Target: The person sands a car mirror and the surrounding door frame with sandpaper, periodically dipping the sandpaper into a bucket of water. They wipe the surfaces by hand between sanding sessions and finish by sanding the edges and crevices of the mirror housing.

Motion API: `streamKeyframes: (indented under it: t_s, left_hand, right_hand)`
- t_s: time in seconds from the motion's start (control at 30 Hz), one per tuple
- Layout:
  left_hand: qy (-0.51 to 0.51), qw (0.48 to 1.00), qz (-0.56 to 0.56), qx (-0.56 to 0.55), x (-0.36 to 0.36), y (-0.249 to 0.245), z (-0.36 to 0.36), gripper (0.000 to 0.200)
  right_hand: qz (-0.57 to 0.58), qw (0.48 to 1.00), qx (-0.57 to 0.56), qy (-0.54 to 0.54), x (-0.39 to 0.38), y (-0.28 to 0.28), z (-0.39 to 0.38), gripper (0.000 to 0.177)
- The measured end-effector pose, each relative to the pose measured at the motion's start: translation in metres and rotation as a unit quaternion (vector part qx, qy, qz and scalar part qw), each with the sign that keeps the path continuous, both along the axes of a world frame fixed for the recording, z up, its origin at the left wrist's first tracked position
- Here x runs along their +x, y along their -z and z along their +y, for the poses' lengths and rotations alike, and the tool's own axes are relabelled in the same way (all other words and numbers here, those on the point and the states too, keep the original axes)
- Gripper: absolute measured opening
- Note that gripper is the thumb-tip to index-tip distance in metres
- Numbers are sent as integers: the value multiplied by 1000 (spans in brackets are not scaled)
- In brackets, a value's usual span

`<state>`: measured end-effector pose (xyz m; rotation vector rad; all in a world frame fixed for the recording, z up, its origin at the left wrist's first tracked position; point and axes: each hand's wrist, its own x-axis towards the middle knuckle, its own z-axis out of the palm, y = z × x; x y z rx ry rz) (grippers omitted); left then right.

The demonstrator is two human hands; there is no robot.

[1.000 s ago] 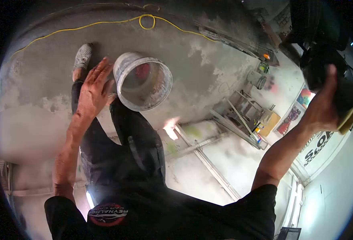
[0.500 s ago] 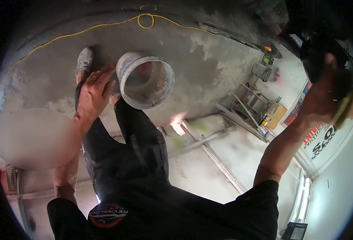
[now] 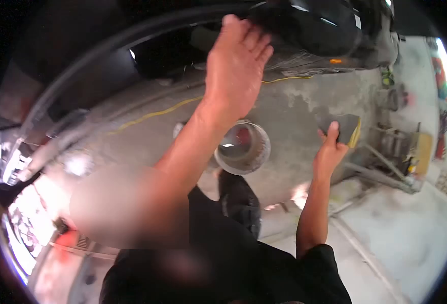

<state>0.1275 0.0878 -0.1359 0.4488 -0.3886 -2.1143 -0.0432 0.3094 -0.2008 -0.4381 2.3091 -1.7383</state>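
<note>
My left hand [image 3: 236, 71] is raised, palm flat and fingers extended, over the edge of the glossy black car body [image 3: 183, 43]; whether it touches the surface is unclear. Below it, partly behind my wrist, a whitish bucket [image 3: 265, 147] stands on the floor with liquid and something red inside. Off to the right, my right hand [image 3: 330, 147] grips a dark grey sheet [image 3: 349, 125] with a yellow layer along its right edge. The thumb lies on top of the sheet.
A yellow cord [image 3: 168, 110] runs across the concrete floor [image 3: 289, 109] beside the car. At the right are a metal frame [image 3: 385, 169], a tan board [image 3: 422, 154] and a small container [image 3: 387, 99]. My leg [image 3: 238, 202] is just below the bucket.
My left hand has moved from beside the bucket up to the car body. The right hand has come down and inward with the sheet. The view has shifted, showing more of the car.
</note>
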Motion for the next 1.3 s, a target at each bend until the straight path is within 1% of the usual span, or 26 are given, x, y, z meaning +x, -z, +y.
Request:
streamKeyframes:
  t_s: [0.03,0.07,0.13,0.17,0.23,0.27,0.33,0.37,0.4,0.43,0.47,0.6,0.67,0.7,0.77,0.83,0.9,0.93,0.97,1.03,1.07,1.13,1.17,1.23,1.27,1.3]
  left_hand:
    - [10,1000,11,8,-11,-5,-3,85]
    - [-6,999,11,41,-20,-9,-5,72]
    - [-22,997,-1,80,-30,-11,-6,66]
    - [-41,993,-19,107,-36,-14,-4,66]
    - [-48,997,-16,64,-43,-8,-1,74]
    - [-51,998,-12,44,-47,-3,2,79]
    - [-8,997,13,81,-60,-3,13,74]
    - [12,994,24,103,-64,-3,19,72]
    - [64,986,55,147,-72,-10,36,81]
    - [60,987,37,143,-83,-26,54,89]
    - [69,988,38,136,-85,-32,55,88]
    - [162,976,-5,148,-63,-62,53,75]
    - [251,960,-121,6,-37,-89,58,65]
    - [296,937,-175,-67,-28,-102,50,60]
    - [364,873,-176,-272,-16,-121,6,51]
    - [240,761,-234,-555,-35,-139,-27,43]
    - [123,554,-315,-761,-64,-141,-67,39]
    - [114,449,-290,-837,-76,-138,-90,37]
    - [89,316,-256,-909,-85,-144,-92,35]
    - [83,284,-229,-927,-104,-124,-107,38]
    - [87,240,-219,-942,-110,-117,-112,43]
    - [95,142,-191,-967,-122,-106,-112,52]
    - [99,153,-178,-967,-125,-103,-110,46]
    - [107,181,-154,-965,-129,-89,-113,37]
    - [104,157,-192,-963,-128,-88,-111,37]
    - [104,157,-176,-966,-131,-85,-114,38]
  right_hand:
    - [-69,993,-94,22,9,5,13,38]
    - [-115,985,-117,47,15,9,30,40]
    - [-202,962,-159,94,31,17,62,45]
    - [-234,952,-160,113,36,18,76,47]
    - [-295,931,-161,142,40,22,103,50]
    - [-321,921,-173,139,41,23,110,47]
    - [-366,900,-197,129,42,25,118,40]
    - [-372,895,-210,127,44,31,119,35]
    - [-376,891,-223,125,43,40,114,30]
    - [-378,887,-237,120,42,42,104,26]
    - [-388,877,-257,118,43,39,95,19]
    - [-389,853,-331,106,42,26,41,18]
    - [-382,848,-349,111,45,11,9,18]
    - [-378,846,-358,118,48,4,-10,18]
    - [-374,827,-392,149,60,-7,-51,19]
    - [-357,814,-420,183,73,-12,-97,19]
    - [-357,790,-442,229,93,-11,-148,18]
    - [-351,778,-458,249,98,-13,-169,18]
    - [-352,764,-469,270,107,-19,-185,17]
    - [-351,734,-494,307,120,-31,-216,17]
    - [-348,724,-494,331,127,-26,-234,18]
    - [-324,776,-450,299,147,-37,-244,26]
    - [-299,802,-423,296,158,-47,-249,34]
    - [-368,818,-387,212,180,-65,-249,35]
    - [-342,819,-410,210,189,-66,-258,37]
    - [-318,818,-432,208,196,-63,-267,43]
